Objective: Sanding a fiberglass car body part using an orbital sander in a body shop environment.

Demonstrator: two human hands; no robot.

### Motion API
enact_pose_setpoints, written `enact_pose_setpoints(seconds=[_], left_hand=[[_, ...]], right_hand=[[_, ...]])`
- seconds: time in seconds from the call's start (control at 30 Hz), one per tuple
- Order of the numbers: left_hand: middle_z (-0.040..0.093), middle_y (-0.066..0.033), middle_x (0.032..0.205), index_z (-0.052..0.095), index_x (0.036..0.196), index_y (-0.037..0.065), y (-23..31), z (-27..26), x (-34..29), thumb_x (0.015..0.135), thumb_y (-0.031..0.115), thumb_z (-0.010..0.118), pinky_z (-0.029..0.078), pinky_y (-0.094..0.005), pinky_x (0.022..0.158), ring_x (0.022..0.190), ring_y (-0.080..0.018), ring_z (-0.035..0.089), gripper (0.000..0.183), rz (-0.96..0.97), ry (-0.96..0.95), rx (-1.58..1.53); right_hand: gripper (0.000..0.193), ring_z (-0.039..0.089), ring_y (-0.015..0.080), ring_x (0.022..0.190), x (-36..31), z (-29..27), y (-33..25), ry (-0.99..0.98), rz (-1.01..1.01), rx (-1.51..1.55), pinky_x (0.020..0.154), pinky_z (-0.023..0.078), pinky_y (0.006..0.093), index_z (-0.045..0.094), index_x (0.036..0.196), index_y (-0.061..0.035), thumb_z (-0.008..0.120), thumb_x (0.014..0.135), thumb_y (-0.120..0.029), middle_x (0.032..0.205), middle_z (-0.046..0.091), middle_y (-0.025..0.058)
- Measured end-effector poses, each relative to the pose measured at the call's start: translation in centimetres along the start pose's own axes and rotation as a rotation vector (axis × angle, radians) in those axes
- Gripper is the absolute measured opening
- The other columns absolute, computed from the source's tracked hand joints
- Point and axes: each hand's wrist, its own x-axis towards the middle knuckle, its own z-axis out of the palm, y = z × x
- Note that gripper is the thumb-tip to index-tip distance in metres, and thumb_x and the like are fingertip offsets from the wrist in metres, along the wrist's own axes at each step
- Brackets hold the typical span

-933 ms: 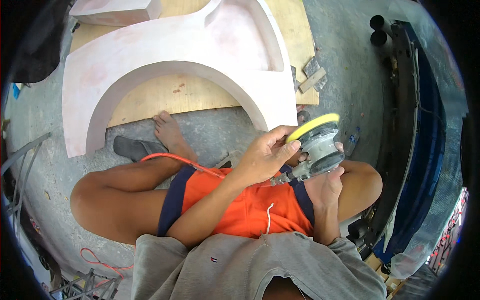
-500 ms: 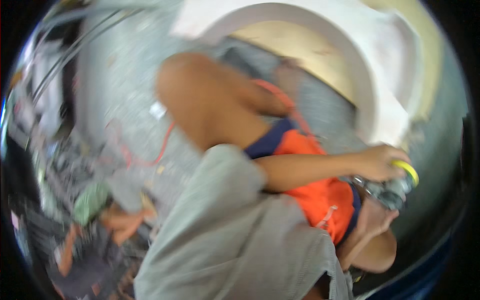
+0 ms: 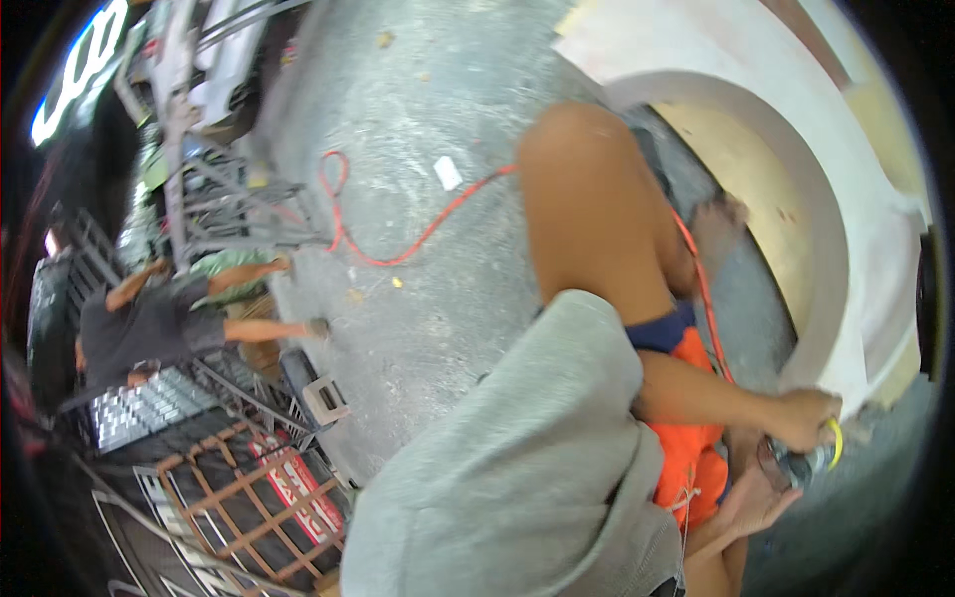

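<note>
At the right, my left hand (image 3: 808,420) wraps over the top of a small hand-held tool (image 3: 802,466), which has a dark grey body and a yellow round rim. My right hand (image 3: 748,505) cups it from the lower side, thumb and fingers against the body. What kind of tool it is cannot be made out. A red hose or cord (image 3: 708,308) passes under my bent left leg and runs down toward the tool; its end is hidden by my arm. Beside my left hand curves a thick white arched panel (image 3: 846,249), with a flat cream board (image 3: 751,189) inside its curve.
The hose (image 3: 418,251) loops over the grey floor (image 3: 428,119), near a small white piece (image 3: 448,173). Metal frames (image 3: 239,199) stand at the left, where another person (image 3: 164,323) in dark clothes is. A rust-brown grid (image 3: 249,497) lies lower left.
The view has swung left, so my body and the arched panel sit farther right and more of the workshop shows. Both hands stay on the tool, which tilts slightly differently.
</note>
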Motion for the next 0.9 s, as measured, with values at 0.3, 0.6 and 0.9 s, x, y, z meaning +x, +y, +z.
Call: enact_pose_setpoints(seconds=[0.3, 0.6, 0.9], left_hand=[[0.061, -0.0233, 0.102, 0.054, 0.105, -0.001, -0.3, -2.9, 0.2, 0.096, 0.021, 0.063, 0.047, -0.0469, 0.083, 0.097, -0.041, 0.06, 0.025, 0.03, 0.138, -0.074], [0.06, -0.0248, 0.103, 0.055, 0.102, -0.003, -1.6, -5.3, 0.2, 0.098, 0.025, 0.056, 0.046, -0.0485, 0.089, 0.099, -0.0421, 0.059, 0.028, 0.113, 0.219, -0.006], [0.06, -0.0251, 0.1, 0.055, 0.103, -0.004, -2.0, -8.1, -0.6, 0.087, 0.037, 0.072, 0.048, -0.046, 0.084, 0.094, -0.0408, 0.061, 0.047, 0.025, 0.217, -0.052]], right_hand=[[0.056, 0.056, 0.0356, 0.122, 1.5, 3.6, 0.9, 0.311, -0.027, -0.326, 0.11, 0.042, 0.0519, 0.04, 0.146, -0.0007, 0.06, 0.102, -0.03, 0.141, 0.052, 0.0211], [0.06, 0.06, 0.0353, 0.113, 3.7, 9.3, 1.7, 0.197, 0.011, -0.57, 0.103, 0.049, 0.05, 0.032, 0.149, -0.0046, 0.064, 0.1, -0.019, 0.133, 0.056, 0.0222], [0.063, 0.043, 0.0318, 0.137, 5.2, 8.0, 3.2, 0.246, 0.037, -0.594, 0.113, 0.039, 0.0494, 0.032, 0.156, -0.01, 0.062, 0.104, -0.029, 0.156, 0.036, 0.0164]])
